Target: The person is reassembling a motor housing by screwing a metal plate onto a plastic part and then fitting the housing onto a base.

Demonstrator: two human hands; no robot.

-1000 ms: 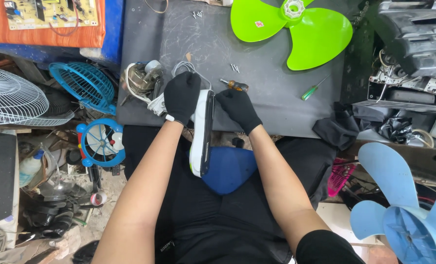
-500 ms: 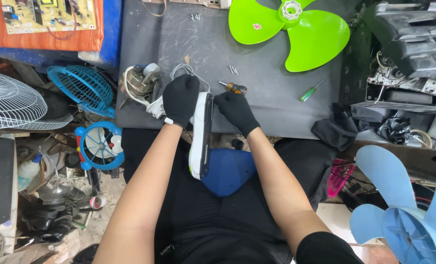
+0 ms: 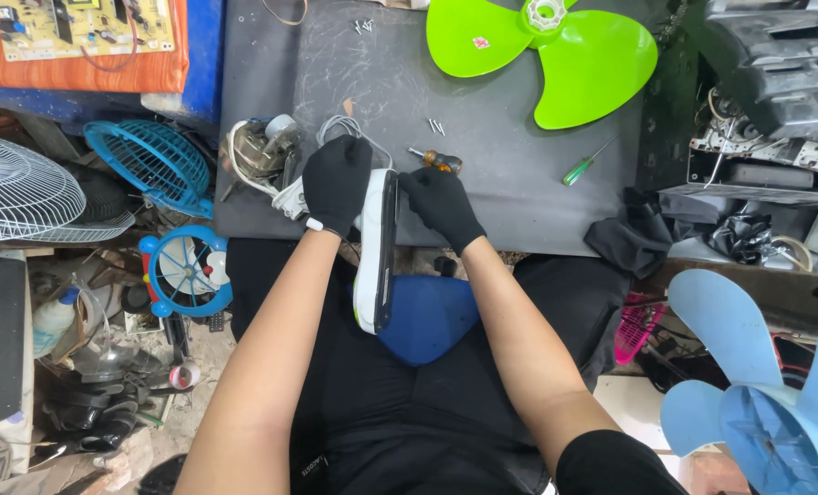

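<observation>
Both my hands wear black gloves. My left hand [image 3: 335, 181] grips the upper left side of a white-and-black plastic fan housing [image 3: 377, 266] that stands on edge between the dark work mat [image 3: 500, 174] and my lap. My right hand [image 3: 441, 203] is closed on the housing's upper right side, with an orange-handled screwdriver [image 3: 438, 160] lying just beyond its fingers. A grey cord [image 3: 340, 128] loops behind my left hand. A blue plastic piece [image 3: 427, 316] rests on my lap under the housing.
A bright green fan blade [image 3: 555, 50] lies at the mat's far edge, a green screwdriver [image 3: 585, 166] to the right, loose screws [image 3: 436, 126] in the middle. A fan motor [image 3: 262, 151] sits left. Blue grilles [image 3: 152, 160], a white guard [image 3: 24, 197] and a light blue blade [image 3: 766, 385] surround me.
Hardly anything differs: both hands keep the same hold on the housing, and the view has shifted only slightly.
</observation>
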